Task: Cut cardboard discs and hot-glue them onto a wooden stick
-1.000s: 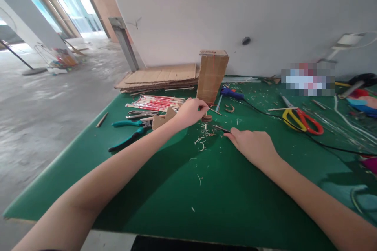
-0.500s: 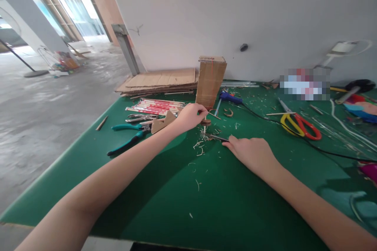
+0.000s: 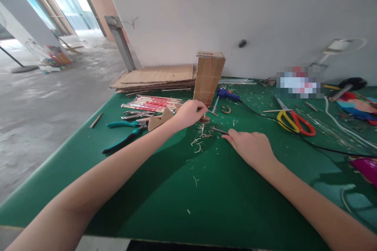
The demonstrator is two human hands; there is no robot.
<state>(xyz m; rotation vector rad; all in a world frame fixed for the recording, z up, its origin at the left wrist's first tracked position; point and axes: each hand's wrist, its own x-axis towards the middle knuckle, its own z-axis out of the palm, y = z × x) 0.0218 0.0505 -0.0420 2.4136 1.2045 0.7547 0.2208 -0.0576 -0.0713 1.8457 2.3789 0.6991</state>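
Observation:
My left hand [image 3: 188, 112] is closed in a pinch on a thin stick that stands in a small round cardboard disc [image 3: 204, 119] on the green table [image 3: 165, 188]. My right hand [image 3: 250, 147] lies low on the table with its fingers closed around a thin dark blade-like tool [image 3: 217, 130] that points left towards the disc. Pale shavings [image 3: 198, 143] are scattered under and between both hands. An upright cardboard box [image 3: 207, 76] stands just behind the left hand.
Teal pliers [image 3: 123, 133] and a bundle of red-and-white sticks [image 3: 153, 104] lie at the left. Flat cardboard sheets [image 3: 156, 76] are stacked at the back. A blue glue gun [image 3: 228, 95] with a black cable and yellow-red scissors [image 3: 294, 119] lie to the right.
Both hands have stayed where they were, on the stick and the tool. Only the camera has shifted a little.

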